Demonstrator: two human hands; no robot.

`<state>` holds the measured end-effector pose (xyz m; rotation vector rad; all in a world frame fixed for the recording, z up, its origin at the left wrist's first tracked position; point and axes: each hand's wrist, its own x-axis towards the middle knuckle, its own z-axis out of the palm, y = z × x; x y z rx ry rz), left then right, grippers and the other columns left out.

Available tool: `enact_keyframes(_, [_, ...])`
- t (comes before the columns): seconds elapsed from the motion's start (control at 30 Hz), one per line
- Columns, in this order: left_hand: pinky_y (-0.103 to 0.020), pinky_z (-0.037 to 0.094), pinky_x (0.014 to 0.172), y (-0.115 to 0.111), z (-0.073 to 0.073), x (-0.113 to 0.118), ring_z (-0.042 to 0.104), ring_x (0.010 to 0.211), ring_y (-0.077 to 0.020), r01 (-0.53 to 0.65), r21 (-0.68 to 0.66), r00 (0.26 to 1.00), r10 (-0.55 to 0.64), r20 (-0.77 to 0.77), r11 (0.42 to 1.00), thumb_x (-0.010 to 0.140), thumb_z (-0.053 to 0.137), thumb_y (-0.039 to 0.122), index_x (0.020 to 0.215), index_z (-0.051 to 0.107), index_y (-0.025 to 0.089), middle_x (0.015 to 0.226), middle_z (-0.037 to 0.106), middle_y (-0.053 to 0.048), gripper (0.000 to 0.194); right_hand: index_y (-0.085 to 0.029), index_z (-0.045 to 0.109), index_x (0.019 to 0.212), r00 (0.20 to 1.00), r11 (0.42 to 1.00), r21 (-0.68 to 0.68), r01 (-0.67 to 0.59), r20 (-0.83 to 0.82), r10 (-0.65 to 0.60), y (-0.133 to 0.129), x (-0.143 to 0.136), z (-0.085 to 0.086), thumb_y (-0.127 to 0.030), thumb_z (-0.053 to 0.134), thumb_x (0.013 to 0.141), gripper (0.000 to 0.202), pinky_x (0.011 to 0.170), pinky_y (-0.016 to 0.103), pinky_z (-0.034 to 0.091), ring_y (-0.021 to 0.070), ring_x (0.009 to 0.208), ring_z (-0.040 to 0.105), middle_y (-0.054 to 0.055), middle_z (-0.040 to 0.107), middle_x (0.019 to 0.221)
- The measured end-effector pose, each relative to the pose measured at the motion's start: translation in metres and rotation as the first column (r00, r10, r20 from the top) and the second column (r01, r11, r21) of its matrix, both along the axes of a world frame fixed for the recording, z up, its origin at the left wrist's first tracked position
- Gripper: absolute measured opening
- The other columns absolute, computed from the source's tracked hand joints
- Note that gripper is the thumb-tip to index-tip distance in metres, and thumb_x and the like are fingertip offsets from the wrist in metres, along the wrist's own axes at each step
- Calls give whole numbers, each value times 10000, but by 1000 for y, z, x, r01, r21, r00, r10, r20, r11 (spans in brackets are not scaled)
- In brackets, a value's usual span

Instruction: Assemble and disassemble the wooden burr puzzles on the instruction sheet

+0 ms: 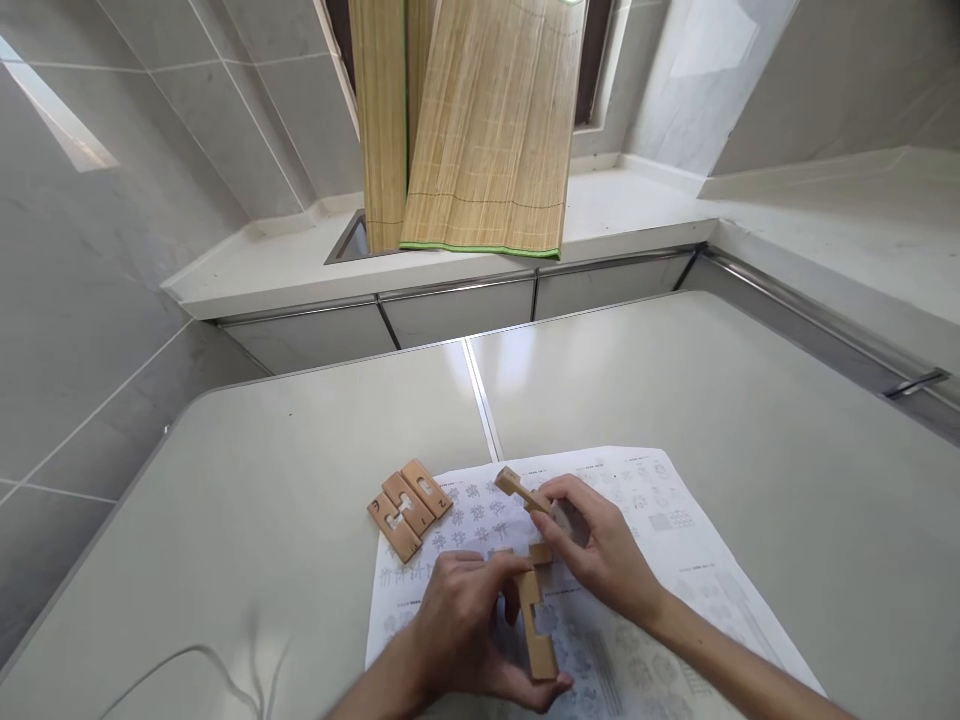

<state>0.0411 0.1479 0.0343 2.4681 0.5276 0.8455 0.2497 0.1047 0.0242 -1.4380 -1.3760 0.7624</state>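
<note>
My left hand (pixel 469 620) is closed around a notched wooden puzzle piece (pixel 535 628), its thumb under the near end and its fingers at the far end. Another small wooden block (pixel 540 552) shows just beyond those fingers; whether it is joined to the held piece I cannot tell. Between thumb and fingers, my right hand (pixel 592 535) pinches a second notched wooden puzzle piece (pixel 523 490), tilted above the paper. To the left, several flat wooden pieces (pixel 410 508) with cut-out slots and dark numbers lie side by side.
A large printed sheet (pixel 622 470) with small diagrams lies under both hands on the pale table (pixel 300 450). A metal strip (pixel 480 395) crosses the tabletop. A thin cable (pixel 202 650) is at the lower left. Beyond stand a white ledge (pixel 285 265) and a bamboo mat (pixel 491 130).
</note>
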Motion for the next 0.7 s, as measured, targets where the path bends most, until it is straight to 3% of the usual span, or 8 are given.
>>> enact_keyframes(0.13, [-314,494,541,2,0,3,680,530,-196,-59,34,998,59,-23,998,642,861,574,1153,563,217,683,688,26,691,-250,616,923,998,999,16,46,44,-46,-1,1,-3,-375,632,1016,157,888,412,546,265,1020,666,61,702,1052])
enact_keyframes(0.37, [-377,554,692,4,0,6,700,776,-265,-163,40,981,166,-96,986,707,900,533,1164,569,216,910,726,-68,647,-254,598,862,993,994,-26,107,58,-106,-2,4,-2,-409,641,1000,212,851,397,532,267,990,670,54,719,1019])
enact_keyframes(0.5, [-422,551,787,4,-2,7,678,854,-276,-233,27,968,234,-91,972,743,922,412,1222,545,221,965,726,-61,639,-251,574,834,990,991,-26,130,59,-128,-2,5,-2,-390,647,985,218,778,362,537,254,941,688,50,736,1022])
enact_keyframes(0.7, [-448,529,792,5,-3,8,636,855,-283,-328,49,936,331,-122,944,761,901,449,1123,542,215,943,681,-56,561,-254,536,811,984,992,11,126,123,-126,-2,7,-1,-338,638,976,211,709,345,531,253,909,698,57,751,1001])
